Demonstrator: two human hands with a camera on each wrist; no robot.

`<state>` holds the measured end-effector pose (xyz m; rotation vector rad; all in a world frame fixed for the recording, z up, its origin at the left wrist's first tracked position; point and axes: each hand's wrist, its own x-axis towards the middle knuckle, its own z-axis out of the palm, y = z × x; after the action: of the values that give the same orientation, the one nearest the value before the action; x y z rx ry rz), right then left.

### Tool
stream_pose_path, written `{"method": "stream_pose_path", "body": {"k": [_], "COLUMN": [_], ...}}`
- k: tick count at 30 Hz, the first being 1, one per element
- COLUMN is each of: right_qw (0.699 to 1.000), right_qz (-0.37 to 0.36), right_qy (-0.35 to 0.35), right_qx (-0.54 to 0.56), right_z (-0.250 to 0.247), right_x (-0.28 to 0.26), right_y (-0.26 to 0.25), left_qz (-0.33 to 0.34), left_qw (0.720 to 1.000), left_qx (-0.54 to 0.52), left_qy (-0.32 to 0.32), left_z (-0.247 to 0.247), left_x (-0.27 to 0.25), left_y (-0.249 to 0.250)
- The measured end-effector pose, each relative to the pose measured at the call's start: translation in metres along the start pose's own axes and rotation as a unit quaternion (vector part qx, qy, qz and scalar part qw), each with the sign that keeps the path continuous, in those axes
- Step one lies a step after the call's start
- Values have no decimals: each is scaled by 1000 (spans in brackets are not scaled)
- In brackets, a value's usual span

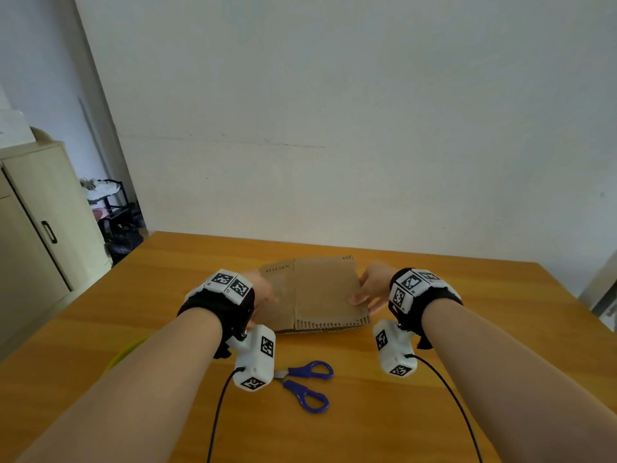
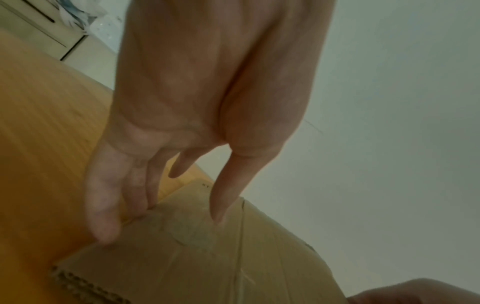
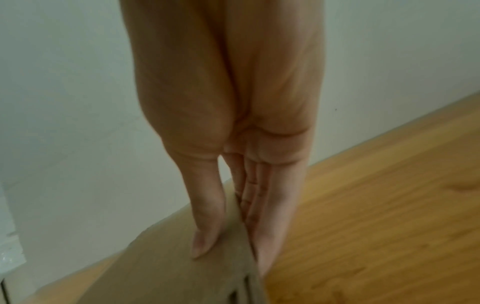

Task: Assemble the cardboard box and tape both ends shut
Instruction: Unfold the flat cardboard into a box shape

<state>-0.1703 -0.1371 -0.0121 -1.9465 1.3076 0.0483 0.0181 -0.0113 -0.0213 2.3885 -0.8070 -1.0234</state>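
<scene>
Head view: cardboard box [image 1: 317, 295], one, flattened, lying on wooden table [image 1: 467, 329] towards the far middle, corrugated edge facing the viewer, long axis left to right between the two hands. Left hand [image 1: 262, 290] at the left edge, right hand [image 1: 370, 289] at the right edge, both equally near, both touching; coming move judged to be a lift and an inward squeeze of the side folds to open the sleeve. Scissors [image 1: 305, 384], blue-handled, near side of the table, just behind the wrists, well apart from the box. No tape roll identifiable (a yellow curved item [image 1: 125, 354] under the left forearm, too hidden to name). Cabinet [image 1: 36, 222], pale, door closed, contents not shown; dark rack [image 1: 115, 208] beside it holding indistinct items. Left wrist view: left hand [image 2: 182, 123] with fingers [image 2: 103, 205] extended downward, tips at the box [image 2: 194, 257] edge, thumb resting on the top face; a light pinch, whether any finger is under the panel cannot be told. Box interior closed flat, nothing in it. Right wrist view: right hand [image 3: 233, 144] grasping the box [image 3: 168, 267] edge, thumb flat on the top face, fingers [image 3: 262, 216] straight along the underside or side, panel held between them; table [image 3: 376, 205] beyond.
</scene>
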Motion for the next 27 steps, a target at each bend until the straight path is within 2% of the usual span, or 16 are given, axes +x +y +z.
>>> {"method": "stream_pose_path", "body": {"k": [3, 6, 10, 13, 18, 22, 27], "right_qw": [997, 993, 987, 981, 968, 958, 954], "right_qz": [-27, -54, -86, -106, -108, -127, -138], "right_qy": [-5, 2, 35, 58, 149, 162, 194], "right_qx": [77, 109, 133, 153, 168, 197, 180], "right_z": [-6, -12, -14, -10, -2, 2, 4], "right_x": [-9, -23, -43, -58, -69, -72, -57], "right_y": [5, 8, 8, 8, 11, 13, 15], "left_qz": [16, 9, 49, 90, 149, 185, 238], "left_qw": [999, 993, 975, 973, 972, 962, 948], "left_qx": [-20, -118, -213, -201, -156, -160, -121], "left_qy": [42, 28, 42, 66, 96, 120, 175], "left_z": [-1, 0, 0, -2, -5, -5, -5], "left_x": [-5, -13, -29, -41, -60, -68, -59], "left_y": [-5, -9, -12, -14, -18, -19, -19]}}
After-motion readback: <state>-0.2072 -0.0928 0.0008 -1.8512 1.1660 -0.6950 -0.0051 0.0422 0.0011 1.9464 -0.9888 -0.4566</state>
